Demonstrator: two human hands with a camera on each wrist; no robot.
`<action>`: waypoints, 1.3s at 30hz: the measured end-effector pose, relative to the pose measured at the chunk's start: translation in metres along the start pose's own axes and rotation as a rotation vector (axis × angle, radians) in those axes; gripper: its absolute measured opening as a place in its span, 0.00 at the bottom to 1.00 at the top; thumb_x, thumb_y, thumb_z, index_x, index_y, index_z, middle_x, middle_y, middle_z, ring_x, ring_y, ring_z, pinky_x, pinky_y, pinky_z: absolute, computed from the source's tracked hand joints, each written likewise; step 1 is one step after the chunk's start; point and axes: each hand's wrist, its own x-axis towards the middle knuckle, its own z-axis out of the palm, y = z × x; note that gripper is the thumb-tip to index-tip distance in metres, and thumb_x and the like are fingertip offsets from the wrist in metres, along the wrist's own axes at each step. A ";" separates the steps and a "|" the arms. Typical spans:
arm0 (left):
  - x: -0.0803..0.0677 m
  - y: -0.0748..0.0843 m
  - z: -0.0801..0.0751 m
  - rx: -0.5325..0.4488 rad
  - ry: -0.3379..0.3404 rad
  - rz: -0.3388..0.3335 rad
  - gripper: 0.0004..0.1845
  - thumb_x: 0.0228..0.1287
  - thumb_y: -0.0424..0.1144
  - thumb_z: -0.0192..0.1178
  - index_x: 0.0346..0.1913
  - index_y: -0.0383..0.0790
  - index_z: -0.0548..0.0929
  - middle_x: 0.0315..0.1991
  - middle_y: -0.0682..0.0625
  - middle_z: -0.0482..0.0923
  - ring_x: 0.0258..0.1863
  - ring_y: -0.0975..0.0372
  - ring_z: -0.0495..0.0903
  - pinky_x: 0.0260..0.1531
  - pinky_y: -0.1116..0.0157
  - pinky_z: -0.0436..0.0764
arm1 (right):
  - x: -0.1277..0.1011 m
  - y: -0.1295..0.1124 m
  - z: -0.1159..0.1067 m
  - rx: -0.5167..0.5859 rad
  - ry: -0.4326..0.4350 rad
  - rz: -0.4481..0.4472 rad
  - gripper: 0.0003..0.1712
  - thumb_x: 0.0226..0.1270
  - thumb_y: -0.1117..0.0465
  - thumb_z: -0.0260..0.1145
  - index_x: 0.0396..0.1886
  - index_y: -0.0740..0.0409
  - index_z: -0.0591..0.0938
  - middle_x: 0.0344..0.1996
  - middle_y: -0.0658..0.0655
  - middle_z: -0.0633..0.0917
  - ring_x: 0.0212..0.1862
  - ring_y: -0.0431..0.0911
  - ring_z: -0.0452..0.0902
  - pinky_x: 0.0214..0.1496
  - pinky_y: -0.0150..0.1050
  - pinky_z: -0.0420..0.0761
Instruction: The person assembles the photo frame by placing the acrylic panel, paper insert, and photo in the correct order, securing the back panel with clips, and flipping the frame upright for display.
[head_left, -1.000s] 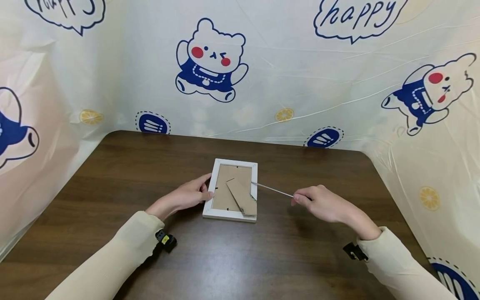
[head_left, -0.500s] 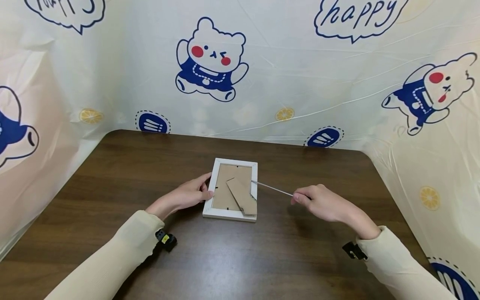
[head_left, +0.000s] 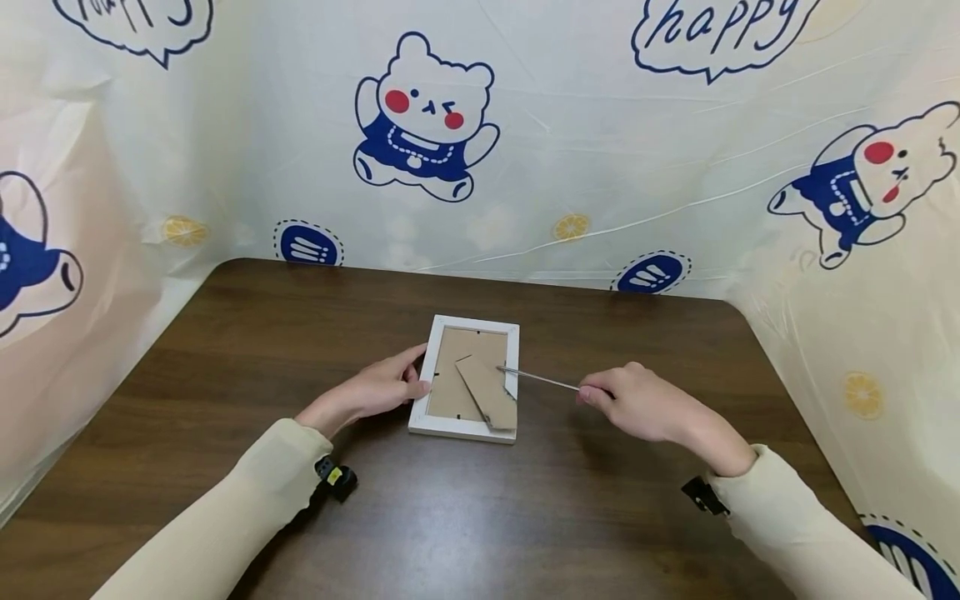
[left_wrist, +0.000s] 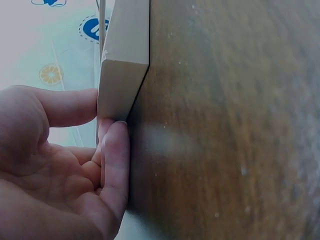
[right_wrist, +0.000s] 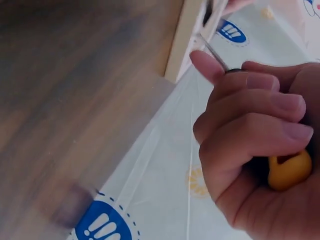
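— One picture frame [head_left: 465, 379] is seen in the head view, lying face down at the centre of the brown table [head_left: 225, 350], with one cardboard stand flap [head_left: 489, 392] raised from its backing. How is it held?

— It is braced at its left edge by the left hand [head_left: 375, 392], thumb and fingertips laid against the white moulding. One screwdriver [head_left: 536, 379] is gripped in the right hand [head_left: 637, 404], right of centre, its thin shaft reaching to the frame's right inner edge.

— What is shown in the left wrist view?

— The frame's side wall [left_wrist: 125, 65] is seen in the upper left, touched by nearly straight fingers [left_wrist: 115, 150]; nothing is curled round. The frame is judged light and rigid, likely to slide on the smooth wood, so it is best steadied by the outer moulding. Any glass inside would be fragile, though none can be seen.

— And the right wrist view?

— Fingers [right_wrist: 250, 110] are curled tightly round the handle, whose yellow end [right_wrist: 287, 170] shows at the lower right. The metal shaft is stiff and slim, and is best controlled from the handle.

— The count?

— One frame, one flap, one tool, two hands.
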 end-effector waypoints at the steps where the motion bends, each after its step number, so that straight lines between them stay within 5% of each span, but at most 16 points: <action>1: 0.001 0.000 0.000 -0.001 -0.001 0.001 0.41 0.79 0.42 0.60 0.85 0.35 0.53 0.40 0.45 0.73 0.35 0.56 0.74 0.35 0.61 0.73 | -0.001 -0.001 -0.002 -0.004 0.004 0.004 0.16 0.86 0.55 0.57 0.53 0.55 0.90 0.48 0.53 0.91 0.50 0.45 0.87 0.57 0.54 0.85; 3: 0.001 0.000 0.001 -0.001 -0.003 0.002 0.42 0.78 0.42 0.60 0.85 0.35 0.52 0.40 0.45 0.73 0.35 0.56 0.74 0.35 0.61 0.73 | -0.004 -0.001 -0.004 -0.010 0.005 0.009 0.16 0.86 0.55 0.57 0.53 0.55 0.90 0.49 0.52 0.91 0.52 0.45 0.87 0.58 0.55 0.84; 6: 0.001 0.001 0.001 -0.001 0.000 0.002 0.42 0.78 0.41 0.60 0.85 0.34 0.52 0.40 0.45 0.73 0.34 0.56 0.74 0.34 0.61 0.73 | -0.008 -0.001 -0.007 -0.047 0.026 0.011 0.14 0.86 0.55 0.58 0.46 0.51 0.89 0.36 0.47 0.89 0.41 0.41 0.85 0.49 0.49 0.84; 11: 0.000 0.000 0.000 -0.005 0.002 -0.006 0.41 0.78 0.41 0.60 0.85 0.35 0.52 0.40 0.45 0.73 0.34 0.56 0.74 0.34 0.61 0.72 | -0.010 -0.003 -0.006 -0.134 0.088 0.027 0.11 0.83 0.55 0.61 0.37 0.45 0.85 0.20 0.43 0.71 0.27 0.39 0.71 0.38 0.42 0.74; 28: 0.001 0.001 0.000 -0.017 0.003 0.014 0.41 0.78 0.40 0.60 0.85 0.34 0.52 0.40 0.45 0.73 0.35 0.56 0.73 0.36 0.61 0.73 | -0.008 -0.009 -0.006 -0.205 0.113 0.010 0.11 0.82 0.56 0.63 0.34 0.45 0.83 0.18 0.42 0.69 0.24 0.38 0.68 0.33 0.40 0.74; 39: 0.000 0.002 0.000 -0.013 0.006 0.021 0.41 0.78 0.41 0.60 0.85 0.34 0.53 0.40 0.45 0.73 0.34 0.57 0.73 0.35 0.61 0.72 | -0.006 -0.009 -0.007 -0.149 0.079 -0.001 0.11 0.84 0.57 0.60 0.36 0.46 0.83 0.21 0.42 0.71 0.28 0.38 0.71 0.39 0.41 0.75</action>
